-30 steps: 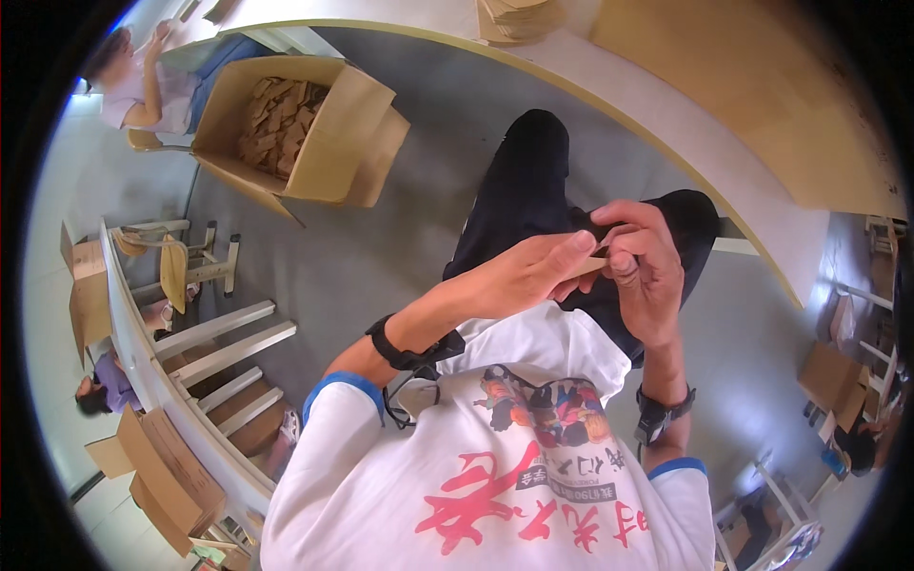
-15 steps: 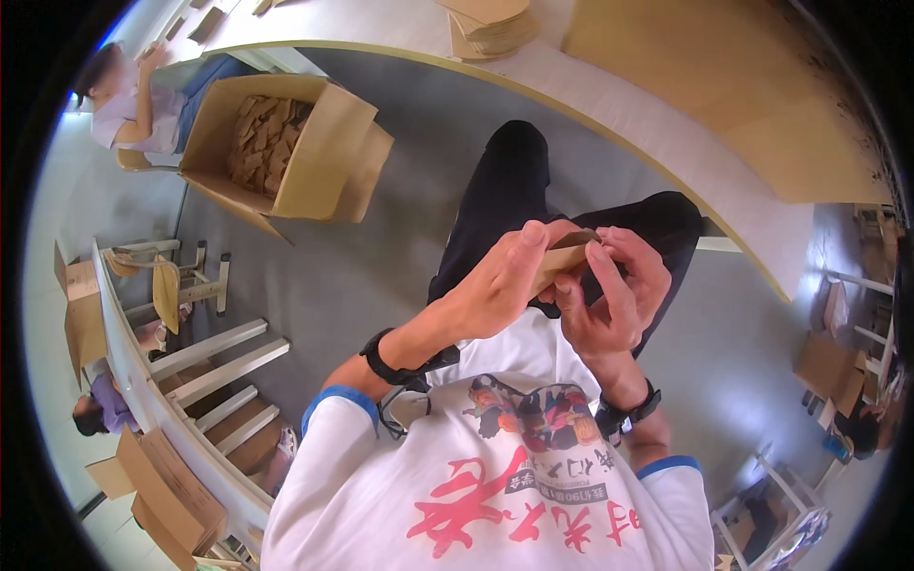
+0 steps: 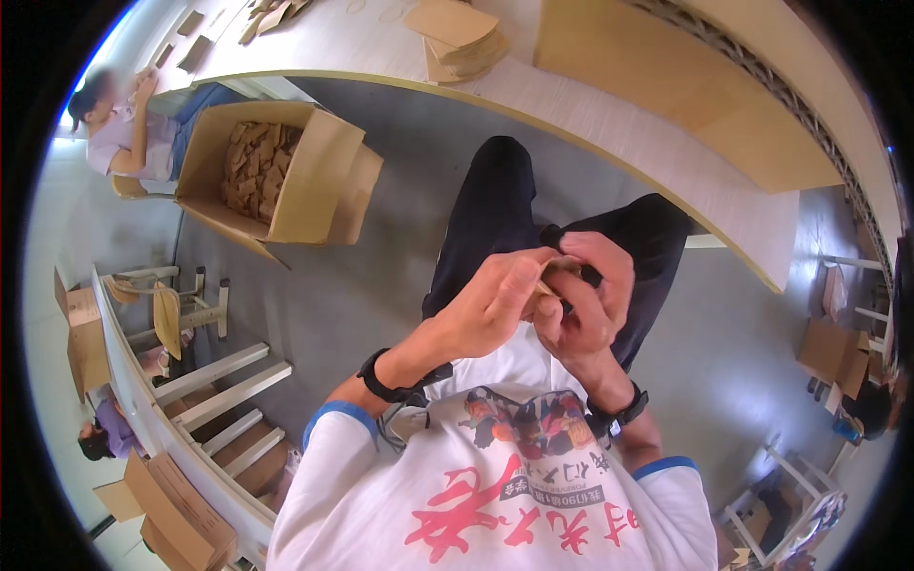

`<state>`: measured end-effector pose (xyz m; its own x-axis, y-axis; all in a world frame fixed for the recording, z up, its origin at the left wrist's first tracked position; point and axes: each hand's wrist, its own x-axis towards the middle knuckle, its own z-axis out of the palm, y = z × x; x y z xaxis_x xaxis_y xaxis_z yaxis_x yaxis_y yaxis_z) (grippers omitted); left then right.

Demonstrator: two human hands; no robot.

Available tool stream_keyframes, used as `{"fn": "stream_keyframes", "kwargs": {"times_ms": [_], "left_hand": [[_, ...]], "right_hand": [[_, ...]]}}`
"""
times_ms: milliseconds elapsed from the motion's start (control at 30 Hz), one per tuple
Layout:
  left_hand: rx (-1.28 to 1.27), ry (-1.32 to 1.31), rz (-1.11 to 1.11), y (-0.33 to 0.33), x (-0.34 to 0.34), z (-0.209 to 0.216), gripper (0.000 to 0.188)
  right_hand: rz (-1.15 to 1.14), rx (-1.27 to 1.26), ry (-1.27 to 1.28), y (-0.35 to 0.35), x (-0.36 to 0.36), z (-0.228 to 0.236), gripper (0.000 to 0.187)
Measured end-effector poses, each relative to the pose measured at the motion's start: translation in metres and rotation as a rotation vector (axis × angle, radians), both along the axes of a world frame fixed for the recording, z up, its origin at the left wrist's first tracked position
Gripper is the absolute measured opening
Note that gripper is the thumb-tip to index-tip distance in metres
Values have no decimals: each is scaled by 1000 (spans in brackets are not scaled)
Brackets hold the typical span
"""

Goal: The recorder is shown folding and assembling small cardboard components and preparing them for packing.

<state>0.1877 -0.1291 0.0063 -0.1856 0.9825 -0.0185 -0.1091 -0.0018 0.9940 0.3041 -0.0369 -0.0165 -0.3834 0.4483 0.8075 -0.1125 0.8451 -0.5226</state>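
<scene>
Both my hands meet above my lap around a small piece of brown card (image 3: 544, 285), mostly hidden by the fingers. My left hand (image 3: 487, 303) is closed on its left side, with the thumb laid along the top. Curled around the other side is my right hand (image 3: 592, 297), its fingers bent over the card. A stack of flat brown card pieces (image 3: 459, 40) lies on the table's near edge, beyond my knees. To the left on the floor stands a large open carton (image 3: 319, 176), holding a heap of small brown card pieces (image 3: 253, 173).
The pale table (image 3: 619, 143) curves across the front, with a big cardboard box (image 3: 657, 86) on its right part. Another person (image 3: 119, 143) sits far left behind the carton. White bench legs (image 3: 233, 395) and further cartons (image 3: 176, 504) stand left; more cartons (image 3: 833, 352) are far right.
The right hand's fingers have folded further over the card, covering more of it. Both hands have shifted slightly left and down in the picture. The view has tilted a little, showing more of the table.
</scene>
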Motion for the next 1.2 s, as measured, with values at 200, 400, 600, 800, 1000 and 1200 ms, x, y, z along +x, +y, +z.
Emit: {"fn": "stream_keyframes", "kwargs": {"times_ms": [200,400,600,800,1000,1200], "left_hand": [[69,-32,-28,-1,1,-8,69],[-24,-107,-57,-2,-3,3,69],[19,-88,-63,-2,3,15,63],[-8,-91,-145,-5,7,7,51],[31,-46,-119,0,2,12,63],[-103,-94,-203,1,-1,10,67]], "right_hand": [[34,85,-74,3,5,4,23],[58,28,17,8,13,-23,21],[218,-6,87,14,13,-20,18],[260,-39,78,12,15,-16,25],[93,-3,-5,2,16,-6,27],[109,67,-208,8,15,24,20]]}}
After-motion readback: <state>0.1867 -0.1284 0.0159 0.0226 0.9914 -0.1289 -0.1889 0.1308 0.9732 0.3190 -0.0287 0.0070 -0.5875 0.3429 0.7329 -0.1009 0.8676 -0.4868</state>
